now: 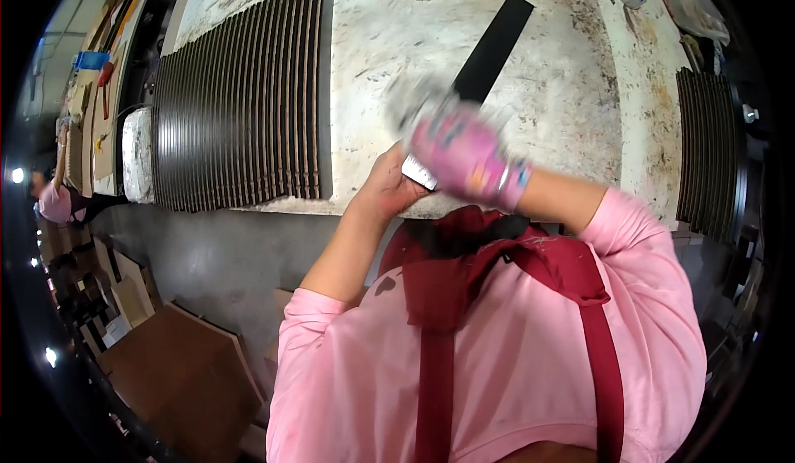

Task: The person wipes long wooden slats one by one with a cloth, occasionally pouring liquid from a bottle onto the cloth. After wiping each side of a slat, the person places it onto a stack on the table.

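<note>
A long flat black strip lies slantwise on the worktable, its near end toward my body. My bare left hand is closed on that near end, where the surface shines white. Over the strip's lower part is my right hand, in a pink patterned glove and smeared by motion. At its fingers is a blurred greyish-white bundle, perhaps a cloth, whose kind I cannot make out. The middle of the strip is hidden under the glove.
The worktable is white and stained. Many similar dark strips stand in a row on the left, and another stack is at the far right. A white block sits left of the row. Brown cardboard lies below left; another person is far left.
</note>
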`<state>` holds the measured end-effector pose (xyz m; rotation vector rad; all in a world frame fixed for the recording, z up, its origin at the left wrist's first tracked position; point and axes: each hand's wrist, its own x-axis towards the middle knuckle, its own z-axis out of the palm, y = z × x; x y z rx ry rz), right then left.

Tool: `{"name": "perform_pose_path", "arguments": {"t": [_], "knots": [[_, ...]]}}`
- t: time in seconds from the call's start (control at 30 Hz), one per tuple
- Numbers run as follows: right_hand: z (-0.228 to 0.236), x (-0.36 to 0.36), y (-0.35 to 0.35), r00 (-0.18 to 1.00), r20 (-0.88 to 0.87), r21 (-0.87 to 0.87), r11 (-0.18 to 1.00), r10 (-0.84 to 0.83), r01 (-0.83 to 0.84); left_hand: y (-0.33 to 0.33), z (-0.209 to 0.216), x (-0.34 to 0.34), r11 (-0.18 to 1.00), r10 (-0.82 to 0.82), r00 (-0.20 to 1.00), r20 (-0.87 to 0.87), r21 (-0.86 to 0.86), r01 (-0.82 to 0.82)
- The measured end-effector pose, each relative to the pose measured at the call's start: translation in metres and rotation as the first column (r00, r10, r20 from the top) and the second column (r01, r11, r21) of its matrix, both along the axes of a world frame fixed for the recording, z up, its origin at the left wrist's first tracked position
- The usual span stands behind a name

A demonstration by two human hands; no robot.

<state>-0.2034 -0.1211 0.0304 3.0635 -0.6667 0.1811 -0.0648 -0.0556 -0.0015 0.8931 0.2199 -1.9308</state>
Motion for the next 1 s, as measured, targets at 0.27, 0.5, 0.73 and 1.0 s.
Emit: {"name": "perform_pose_path", "arguments": {"t": [0.27,0.5,0.73,1.0], "knots": [[-0.004,-0.03,-0.047,0.925,0.352,0.218,0.973,-0.146,0.071,-0.008,-0.026,0.012,0.737,-0.1,0.811,0.577,-0.504,0.45],[0.01,-0.046,0.001,0.993,0.101,0.665,0.746,-0.054,-0.027,-0.037,0.006,0.028,0.998,-0.053,0.996,0.066,-0.022,0.055],[0.008,-0.115,-0.016,0.798,0.357,0.338,0.864,-0.485,0.374,-0.024,0.025,0.001,0.889,-0.229,0.843,0.487,-0.249,0.385],[-0.017,-0.084,-0.029,0.31,0.251,0.955,0.287,-0.917,0.077,-0.03,0.025,-0.078,0.685,0.182,0.32,0.93,-0.353,0.637]]}}
